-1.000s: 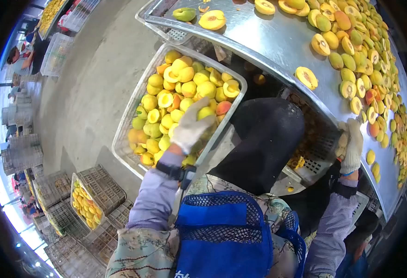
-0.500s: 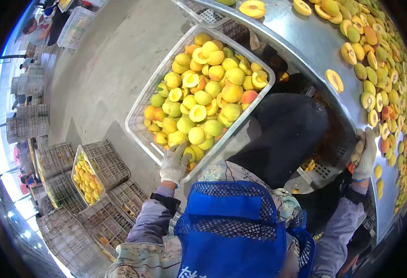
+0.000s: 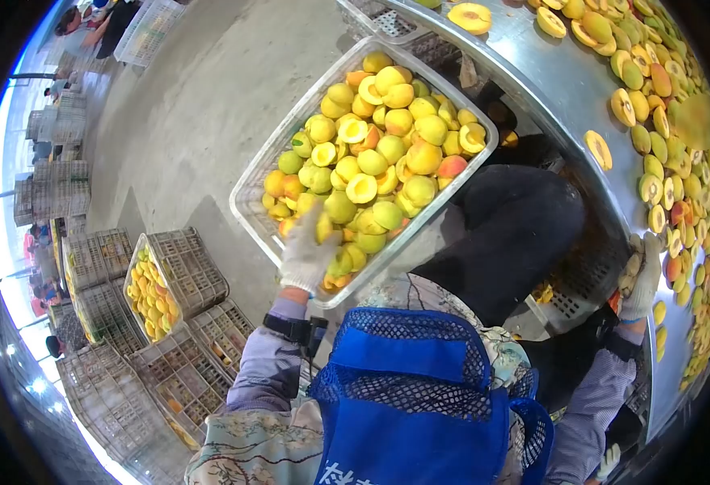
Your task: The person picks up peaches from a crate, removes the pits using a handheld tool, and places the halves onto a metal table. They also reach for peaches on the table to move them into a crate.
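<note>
My left hand (image 3: 305,255), in a pale knit glove, reaches over the near left corner of a plastic crate (image 3: 242,190) full of yellow-green peaches (image 3: 362,188), some whole and some halved. Its fingers are apart and slightly blurred, touching or just above the fruit; a yellow patch shows between thumb and forefinger. At the edge of the metal table (image 3: 545,61) on the right is my right hand (image 3: 642,275), also gloved. Its fingers are curled closed, and what they hold, if anything, is hidden. Peach halves (image 3: 659,314) lie close beside it on the metal.
Many peach halves cover the table's far side. A blurred yellow round shape (image 3: 698,121) appears above them. Stacked crates (image 3: 185,275) stand at left, one heaped with peaches (image 3: 151,295). A co-worker's gloved hand (image 3: 609,462) shows at lower right; another person (image 3: 88,28) is far left.
My left hand has moved forward over the fruit. My right hand stays at the table edge. The view has shifted slightly, and the blurred yellow shape has appeared at upper right.
</note>
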`<state>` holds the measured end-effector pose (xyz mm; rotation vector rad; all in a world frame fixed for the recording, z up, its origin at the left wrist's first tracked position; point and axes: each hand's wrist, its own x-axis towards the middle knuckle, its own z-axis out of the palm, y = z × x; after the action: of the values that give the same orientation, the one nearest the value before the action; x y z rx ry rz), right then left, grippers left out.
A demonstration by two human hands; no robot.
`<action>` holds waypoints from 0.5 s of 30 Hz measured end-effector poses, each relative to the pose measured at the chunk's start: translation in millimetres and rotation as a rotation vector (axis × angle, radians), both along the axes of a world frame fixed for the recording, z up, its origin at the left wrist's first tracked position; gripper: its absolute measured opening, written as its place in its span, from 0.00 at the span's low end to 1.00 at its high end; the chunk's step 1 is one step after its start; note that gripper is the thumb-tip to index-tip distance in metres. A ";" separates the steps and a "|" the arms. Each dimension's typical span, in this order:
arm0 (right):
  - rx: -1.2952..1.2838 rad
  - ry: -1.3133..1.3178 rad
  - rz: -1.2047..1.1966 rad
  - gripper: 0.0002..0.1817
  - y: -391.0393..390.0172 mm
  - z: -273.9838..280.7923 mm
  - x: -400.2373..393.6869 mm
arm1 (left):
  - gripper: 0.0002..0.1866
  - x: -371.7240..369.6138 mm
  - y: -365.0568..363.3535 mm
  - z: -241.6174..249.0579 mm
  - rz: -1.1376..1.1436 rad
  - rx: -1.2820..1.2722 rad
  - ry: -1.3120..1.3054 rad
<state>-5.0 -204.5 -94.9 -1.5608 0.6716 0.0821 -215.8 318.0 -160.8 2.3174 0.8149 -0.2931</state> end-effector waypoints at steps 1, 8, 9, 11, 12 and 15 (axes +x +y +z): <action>0.005 0.001 0.002 0.18 5.7 4.0 -0.2 | 0.40 -7.9 12.6 1.0 0.052 0.136 0.055; -0.037 -0.014 -0.029 0.20 28.9 12.6 -2.6 | 0.38 -47.1 40.1 -94.6 -0.122 0.478 0.256; -0.080 0.020 -0.031 0.20 37.7 18.6 -4.4 | 0.38 -48.7 41.5 -97.9 -0.120 0.476 0.259; -0.077 0.044 -0.014 0.20 32.0 19.0 -5.1 | 0.37 -49.4 46.2 -99.7 -0.097 0.404 0.214; -0.069 0.059 -0.004 0.20 29.6 18.8 -3.9 | 0.37 -42.0 47.1 -89.2 -0.091 0.414 0.202; -0.026 0.024 0.007 0.20 26.9 14.6 -4.1 | 0.37 -4.0 39.4 -38.6 -0.097 0.342 0.342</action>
<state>-9.1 -177.6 -80.2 -1.5898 0.6883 0.0975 -219.8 357.4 -199.4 2.6737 0.9811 -0.6505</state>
